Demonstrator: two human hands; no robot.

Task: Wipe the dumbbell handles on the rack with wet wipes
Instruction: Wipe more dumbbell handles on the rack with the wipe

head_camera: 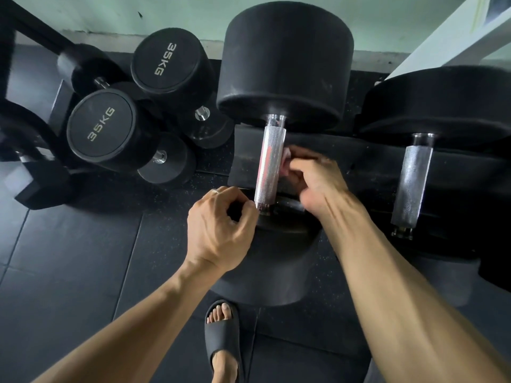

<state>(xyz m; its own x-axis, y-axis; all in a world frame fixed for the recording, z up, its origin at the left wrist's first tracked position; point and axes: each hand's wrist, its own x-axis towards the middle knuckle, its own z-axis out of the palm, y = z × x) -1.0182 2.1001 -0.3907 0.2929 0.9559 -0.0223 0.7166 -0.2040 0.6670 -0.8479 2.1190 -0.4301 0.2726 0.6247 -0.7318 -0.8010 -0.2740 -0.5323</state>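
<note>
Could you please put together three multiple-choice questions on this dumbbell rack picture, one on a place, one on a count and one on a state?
1. Where is the wet wipe?
A. On the floor by the sandal
B. Against the right side of the middle knurled handle
C. On top of a 35KG dumbbell

2. How many dumbbell ends show a 35KG marking?
A. One
B. Two
C. Four

3. What is the left hand doing?
A. Hanging with fingers curled beside the handle's near end, holding nothing that shows
B. Gripping the far-right handle
C. Lying flat on the floor

Answers:
1. B: the right hand pinches the wipe at the side of the middle handle.
2. B: two 35KG dumbbells lie left of the rack.
3. A: the left hand is curled next to the handle's end.
</note>
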